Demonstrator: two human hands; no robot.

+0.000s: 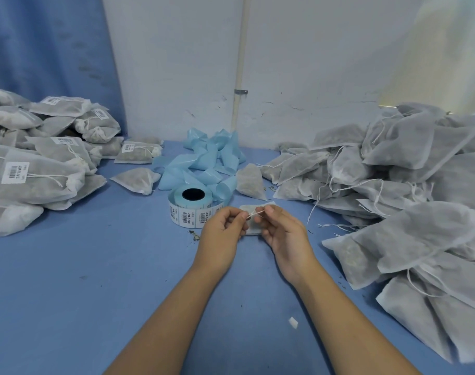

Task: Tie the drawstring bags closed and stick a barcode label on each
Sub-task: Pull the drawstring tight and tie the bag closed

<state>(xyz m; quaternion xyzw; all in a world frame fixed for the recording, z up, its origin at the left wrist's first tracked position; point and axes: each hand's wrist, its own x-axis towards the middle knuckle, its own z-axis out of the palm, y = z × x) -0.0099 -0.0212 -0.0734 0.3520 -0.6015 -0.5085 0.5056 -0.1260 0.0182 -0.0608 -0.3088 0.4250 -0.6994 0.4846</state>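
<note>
Head camera looks down on a blue surface (95, 266), and both hands are right in the middle, close together. The left hand (223, 234) pinches one end of a thin white drawstring (256, 213) between thumb and fingertips. The right hand (285, 236) pinches the other end, and the string runs short and taut between them. Behind the fingers sits a small bag (254, 207), pale and flat, mostly hidden by the two hands. I cannot tell whether it rests on the surface or is lifted.

Just beyond the left hand stands a label roll (190, 209), dark core facing up, barcode labels showing round its outside. Behind the roll a heap of pale blue backing strip (206, 158) tumbles back towards the white wall (177, 63). One stray bag (135, 180) lies left of that heap, a second stray bag (250, 182) right of it.

Far left is a pile of labelled bags (41, 169), necks drawn closed, white barcode stickers on top. Far right is a bigger pile of unlabelled bags (393, 185), strings trailing loose over the edge of the heap. A small white scrap (293, 322) lies on the surface just beside the right forearm.
</note>
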